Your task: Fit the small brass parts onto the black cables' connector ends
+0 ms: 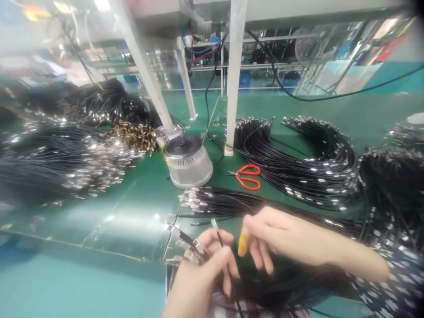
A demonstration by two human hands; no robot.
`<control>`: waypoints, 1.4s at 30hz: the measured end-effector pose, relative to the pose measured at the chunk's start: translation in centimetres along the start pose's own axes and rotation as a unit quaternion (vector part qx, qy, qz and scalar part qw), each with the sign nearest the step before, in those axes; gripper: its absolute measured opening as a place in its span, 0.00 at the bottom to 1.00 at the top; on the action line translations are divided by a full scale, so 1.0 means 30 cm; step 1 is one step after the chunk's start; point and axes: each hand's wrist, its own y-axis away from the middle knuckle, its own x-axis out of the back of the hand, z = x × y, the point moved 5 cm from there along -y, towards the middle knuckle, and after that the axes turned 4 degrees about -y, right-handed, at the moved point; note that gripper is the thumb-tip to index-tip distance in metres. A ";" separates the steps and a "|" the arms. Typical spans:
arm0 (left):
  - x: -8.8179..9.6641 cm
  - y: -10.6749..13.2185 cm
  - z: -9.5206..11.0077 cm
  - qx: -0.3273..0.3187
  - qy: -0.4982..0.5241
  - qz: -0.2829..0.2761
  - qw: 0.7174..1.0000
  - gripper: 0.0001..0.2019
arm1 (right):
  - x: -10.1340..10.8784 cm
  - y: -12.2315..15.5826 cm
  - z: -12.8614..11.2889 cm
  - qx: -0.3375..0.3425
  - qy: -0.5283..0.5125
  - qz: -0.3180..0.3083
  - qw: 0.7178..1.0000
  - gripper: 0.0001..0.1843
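Observation:
My left hand (212,260), low in the middle of the head view, is closed around several black cables (188,239) with silvery metal ends pointing up and to the left. One cable (219,236) stands apart from them, pinched between thumb and fingers with its metal end upward. Just to the right, my right hand (265,234) hangs with bent, parted fingers and nothing visible in them. Something yellow wraps one of its fingertips. Behind both hands a bundle of black cables (228,201) lies on the green table, metal ends toward the left.
Orange-handled scissors (248,176) lie beside a round grey-white device (188,165) with a dark top. Large cable heaps cover the table's left (49,154) and right (308,172). White posts (234,79) rise from the green tabletop (139,216). A loose black cord (285,86) hangs behind.

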 end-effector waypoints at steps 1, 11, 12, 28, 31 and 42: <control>-0.001 0.002 0.005 -0.005 -0.014 0.000 1.000 0.15 | -0.001 0.003 -0.010 -0.004 0.019 0.003 1.000 0.34; -0.011 0.018 0.017 -0.013 -0.130 0.051 0.990 0.11 | -0.022 0.024 -0.088 0.040 0.224 0.024 0.974 0.28; -0.013 0.018 0.018 -0.013 -0.135 0.051 0.989 0.10 | -0.019 0.022 -0.085 0.044 0.235 0.035 0.970 0.28; -0.009 0.037 0.007 -0.035 -0.048 0.117 0.991 0.08 | -0.058 -0.014 0.109 0.053 -0.207 0.264 0.941 0.14; -0.028 0.048 0.017 -0.022 -0.018 0.094 0.995 0.11 | -0.021 -0.013 0.108 0.055 -0.205 0.273 0.938 0.15; -0.024 0.054 -0.006 -0.008 -0.078 0.036 0.996 0.11 | -0.041 -0.024 0.056 0.086 -0.186 0.167 0.965 0.12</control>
